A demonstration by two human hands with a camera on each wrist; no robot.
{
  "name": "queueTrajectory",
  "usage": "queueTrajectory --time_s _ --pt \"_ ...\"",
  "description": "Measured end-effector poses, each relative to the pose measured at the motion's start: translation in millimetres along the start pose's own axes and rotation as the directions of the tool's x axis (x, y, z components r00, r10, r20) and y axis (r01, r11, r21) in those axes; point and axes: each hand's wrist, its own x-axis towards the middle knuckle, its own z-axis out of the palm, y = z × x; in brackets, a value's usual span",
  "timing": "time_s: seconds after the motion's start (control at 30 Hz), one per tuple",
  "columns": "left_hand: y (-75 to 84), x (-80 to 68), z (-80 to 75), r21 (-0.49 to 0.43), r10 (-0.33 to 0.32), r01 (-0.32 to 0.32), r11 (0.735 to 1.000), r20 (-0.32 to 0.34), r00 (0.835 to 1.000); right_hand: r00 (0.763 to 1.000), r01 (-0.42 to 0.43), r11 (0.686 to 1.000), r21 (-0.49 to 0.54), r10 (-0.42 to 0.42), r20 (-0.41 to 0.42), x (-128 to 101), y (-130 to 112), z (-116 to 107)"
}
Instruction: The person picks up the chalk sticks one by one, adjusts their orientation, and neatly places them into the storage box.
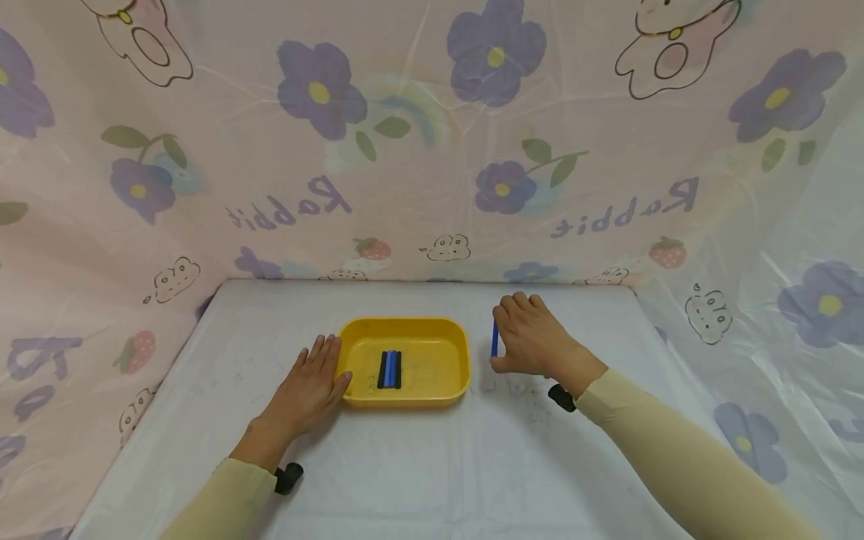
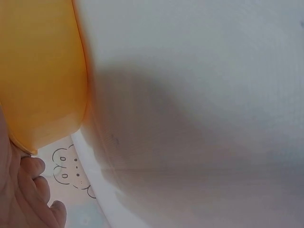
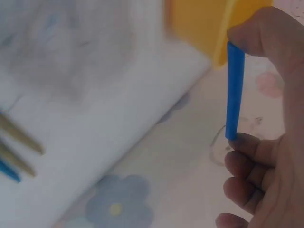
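Right hand [image 1: 529, 337], right of frame centre: pinching blue stick [image 1: 495, 340] endwise. Left hand [image 1: 304, 386], centre-left: fingers extended against yellow tray [image 1: 435, 360].

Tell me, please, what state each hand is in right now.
Left hand: open, touching the yellow tray.
Right hand: holding a blue stick between thumb and finger.

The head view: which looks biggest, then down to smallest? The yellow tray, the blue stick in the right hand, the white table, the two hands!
1. White table
2. Yellow tray
3. Left hand and right hand: they look too alike to rank
4. Blue stick, just a thin strip
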Motion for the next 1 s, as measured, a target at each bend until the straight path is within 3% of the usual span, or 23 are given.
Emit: queueTrajectory --time_s 0.43,1.0 --pt "-0.3 -0.2 -2.0 -0.006 0.004 -0.004 1.0 0.001 1.0 0.997 0.064 0.998 0.028 -0.065 0.037 45 -56 -15" --pt "-0.9 -0.2 0.0 -0.006 -0.002 0.002 1.0 -0.003 1.0 0.986 0.082 0.996 0.039 -0.087 0.144 73 -105 17"
